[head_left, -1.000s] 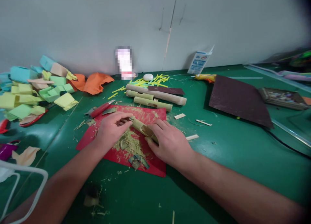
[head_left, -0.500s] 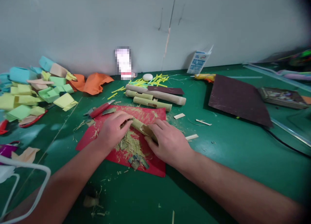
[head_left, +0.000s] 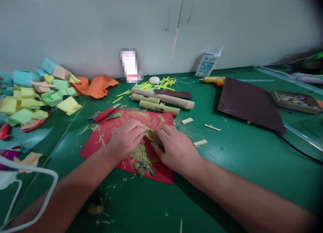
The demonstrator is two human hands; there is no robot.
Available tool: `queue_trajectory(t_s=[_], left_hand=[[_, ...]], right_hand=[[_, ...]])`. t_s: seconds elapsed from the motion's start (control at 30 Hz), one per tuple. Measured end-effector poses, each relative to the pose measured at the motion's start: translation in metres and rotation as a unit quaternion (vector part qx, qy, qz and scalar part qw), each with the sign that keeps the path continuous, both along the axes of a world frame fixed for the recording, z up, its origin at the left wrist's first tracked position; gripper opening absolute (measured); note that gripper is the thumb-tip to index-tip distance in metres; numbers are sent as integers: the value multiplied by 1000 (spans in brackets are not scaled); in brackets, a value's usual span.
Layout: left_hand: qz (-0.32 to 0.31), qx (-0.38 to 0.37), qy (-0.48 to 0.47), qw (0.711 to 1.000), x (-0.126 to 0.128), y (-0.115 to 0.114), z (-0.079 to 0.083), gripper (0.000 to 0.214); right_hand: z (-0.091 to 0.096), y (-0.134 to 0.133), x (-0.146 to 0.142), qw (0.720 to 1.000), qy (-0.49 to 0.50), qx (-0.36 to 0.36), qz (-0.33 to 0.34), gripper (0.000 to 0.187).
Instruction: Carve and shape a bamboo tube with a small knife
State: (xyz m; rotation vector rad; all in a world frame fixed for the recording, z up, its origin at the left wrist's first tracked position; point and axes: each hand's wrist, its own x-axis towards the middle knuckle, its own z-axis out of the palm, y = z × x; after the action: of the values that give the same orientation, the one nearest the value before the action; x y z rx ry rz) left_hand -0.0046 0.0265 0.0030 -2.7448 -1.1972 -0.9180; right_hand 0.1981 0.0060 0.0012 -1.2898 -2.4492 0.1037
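Note:
A pale bamboo tube [head_left: 152,136] with a cut notch lies at a slant between my hands, above a sheet of red paper [head_left: 94,140]. My right hand [head_left: 174,143] wraps round its near end, thumb and fingers closed. Closed too is my left hand [head_left: 128,135], its fingers pinching the tube just left of the notch; whatever sits under those fingertips is hidden. Fine bamboo dust [head_left: 140,154] and dark, worn scraps [head_left: 145,168] lie on the paper below. A red-handled knife [head_left: 104,114] rests at the paper's far left edge.
Behind the paper lie more bamboo tubes [head_left: 161,107], yellow strips [head_left: 168,82] and a white oval object [head_left: 154,80]. Folded coloured papers [head_left: 25,98] pile up at left, beside orange paper [head_left: 101,86]. At right are a dark brown sheet [head_left: 249,105] and a tray [head_left: 297,101].
My left hand has slid right along the tube, closer to my right hand, covering the tube's far part. The right hand keeps its grip. The view has shifted slightly.

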Motion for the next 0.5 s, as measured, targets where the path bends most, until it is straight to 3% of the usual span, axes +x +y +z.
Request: queue_trajectory(t_s=[0.13,0.27,0.4,0.5], left_hand=[[15,27,14,999,1,-1,0,17],[-15,2,17,1000,5,-3,0,20],[16,28,18,999,6,-3,1,19],[7,3,16,1000,6,-3,1,19]], right_hand=[[1,-1,0,1000,-1,-5,1,14],[1,-1,0,1000,-1,-2,7,13],[1,0,0,1000,5,7,2,12],[1,0,-1,1000,1,12,10,11]])
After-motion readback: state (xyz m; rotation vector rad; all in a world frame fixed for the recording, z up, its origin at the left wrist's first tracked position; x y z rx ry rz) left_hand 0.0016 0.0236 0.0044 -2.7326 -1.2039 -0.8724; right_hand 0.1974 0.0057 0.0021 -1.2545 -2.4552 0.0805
